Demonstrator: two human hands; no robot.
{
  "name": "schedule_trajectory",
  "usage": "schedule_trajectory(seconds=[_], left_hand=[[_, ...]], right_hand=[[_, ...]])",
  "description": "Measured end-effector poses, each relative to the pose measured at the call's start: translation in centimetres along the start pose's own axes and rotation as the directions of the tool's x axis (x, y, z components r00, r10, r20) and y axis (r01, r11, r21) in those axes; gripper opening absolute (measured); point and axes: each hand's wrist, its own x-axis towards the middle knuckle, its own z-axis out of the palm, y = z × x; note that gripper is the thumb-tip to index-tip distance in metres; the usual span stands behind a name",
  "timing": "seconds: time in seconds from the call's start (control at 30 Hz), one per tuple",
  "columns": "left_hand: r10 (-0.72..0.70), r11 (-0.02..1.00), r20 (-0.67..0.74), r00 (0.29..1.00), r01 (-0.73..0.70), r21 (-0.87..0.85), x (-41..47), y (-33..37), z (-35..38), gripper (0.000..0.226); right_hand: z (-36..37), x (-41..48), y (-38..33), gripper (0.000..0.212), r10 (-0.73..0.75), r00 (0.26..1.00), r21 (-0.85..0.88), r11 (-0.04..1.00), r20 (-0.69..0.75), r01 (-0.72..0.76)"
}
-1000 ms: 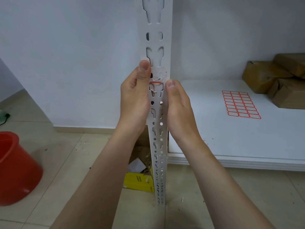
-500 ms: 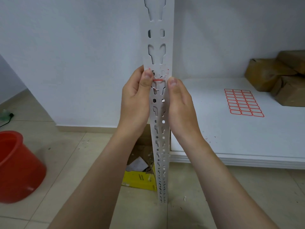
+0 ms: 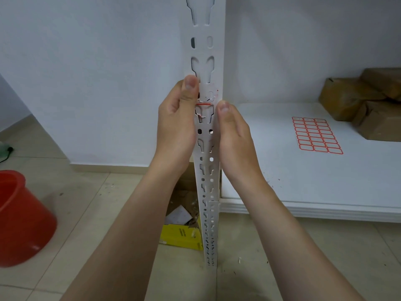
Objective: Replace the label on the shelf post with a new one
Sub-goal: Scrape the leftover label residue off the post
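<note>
A white perforated shelf post [image 3: 205, 46] runs upright through the middle of the view. Torn remains of the old label [image 3: 206, 98], white scraps with a red line, cling to its front. My left hand [image 3: 175, 127] grips the post from the left, with the thumb tip pressed at the upper left edge of the scraps. On the other side my right hand [image 3: 234, 137] grips the post, its thumb on the edge just below the red line. A sheet of new red-bordered labels [image 3: 316, 134] lies on the white shelf board [image 3: 325, 192] to the right.
Brown wrapped parcels [image 3: 358, 101] sit at the back right of the shelf board. A red bucket [image 3: 21, 218] stands on the tiled floor at the left. A yellow box [image 3: 180, 235] and paper scraps lie on the floor behind the post's foot.
My left thumb slid down beside the label remains, then back up to their top edge. My right hand has kept its grip on the post.
</note>
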Motion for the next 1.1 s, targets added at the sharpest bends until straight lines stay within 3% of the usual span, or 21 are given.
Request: schedule_trajectory(seconds=[0.2, 0.37, 0.5, 0.7, 0.87, 1.1], left_hand=[[0.132, 0.99, 0.081, 0.988, -0.135, 0.038, -0.3, -0.1, -0.8, 0.028], [-0.031, 0.999, -0.018, 0.999, 0.03, -0.034, -0.1, 1.4, 0.4, 0.037], [-0.083, 0.995, -0.067, 0.994, 0.079, -0.055, 0.4, 1.6, 0.9, 0.039], [-0.038, 0.999, -0.06, 0.997, 0.038, -0.002, 0.1, 1.3, 1.1, 0.041], [-0.031, 0.995, -0.015, 0.999, 0.029, -0.092, 0.1, 1.2, 0.9, 0.036], [0.028, 1.0, -0.033, 0.999, -0.028, -0.005, -0.1, 0.8, 0.8, 0.04]], right_hand=[[0.2, 0.0, 0.2, 0.052, -0.009, 1.0, 0.05, 0.999, -0.023, 0.01], [0.3, 0.0, 0.2, 0.05, -0.019, 1.0, 0.054, 0.998, -0.01, 0.019], [0.2, 0.0, 0.3, 0.052, -0.029, 1.0, 0.056, 0.998, -0.012, 0.03], [0.3, 0.1, 0.2, 0.053, -0.017, 1.0, 0.049, 0.999, -0.013, 0.017], [0.4, -0.1, 0.1, 0.051, -0.007, 1.0, 0.032, 0.999, -0.006, 0.007], [0.5, -0.1, -0.1, 0.054, 0.02, 1.0, 0.015, 1.0, -0.014, -0.019]])
